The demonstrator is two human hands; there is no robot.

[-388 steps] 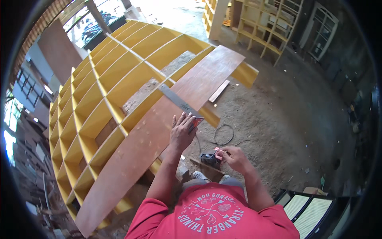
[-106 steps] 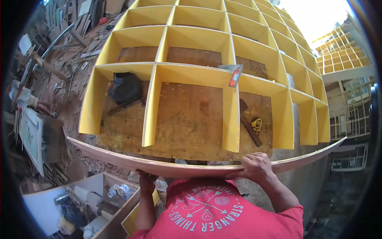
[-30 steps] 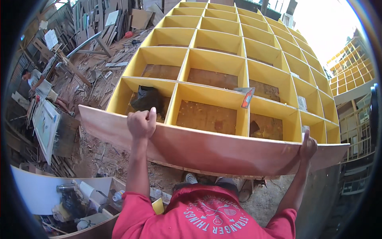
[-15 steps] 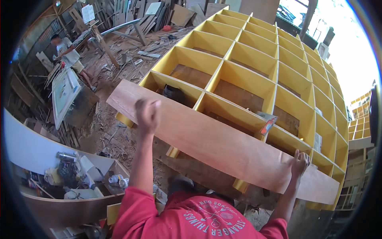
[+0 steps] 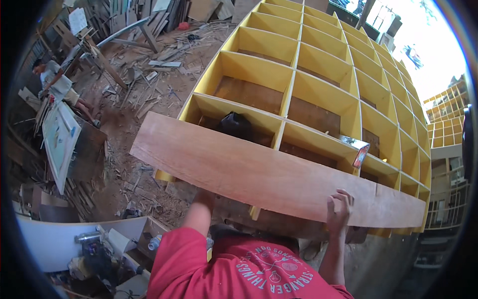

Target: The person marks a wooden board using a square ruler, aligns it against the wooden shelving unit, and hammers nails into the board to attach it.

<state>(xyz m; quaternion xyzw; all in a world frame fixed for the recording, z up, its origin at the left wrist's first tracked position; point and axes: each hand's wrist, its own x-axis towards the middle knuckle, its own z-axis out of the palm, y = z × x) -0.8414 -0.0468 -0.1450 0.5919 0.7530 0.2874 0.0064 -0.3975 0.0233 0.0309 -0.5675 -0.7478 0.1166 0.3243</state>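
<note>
A long, thin plywood panel [image 5: 239, 172] with a curved lower edge lies across the near end of a yellow wooden grid frame [image 5: 291, 99]. My right hand [image 5: 340, 208] is at the panel's lower edge, right of the middle, its fingers curled over the face. My left forearm [image 5: 200, 209] reaches under the panel's lower edge on the left side, and the board hides that hand. Inside a frame cell just beyond the panel sits a black bag-like thing [image 5: 235, 124]. A shiny metal piece with a red-orange patch [image 5: 359, 152] rests on a frame rib farther right.
Wood scraps and shavings [image 5: 144, 194] litter the floor at left. A bin of bottles and containers [image 5: 112, 222] stands at lower left. Farther back, another person [image 5: 57, 82] is beside a pale tilted board [image 5: 60, 142]. Another yellow frame [image 5: 445, 117] is at far right.
My left hand has gone from above the panel to beneath its lower edge. My right hand has moved left, from the upper edge to the lower edge. The view has shifted.
</note>
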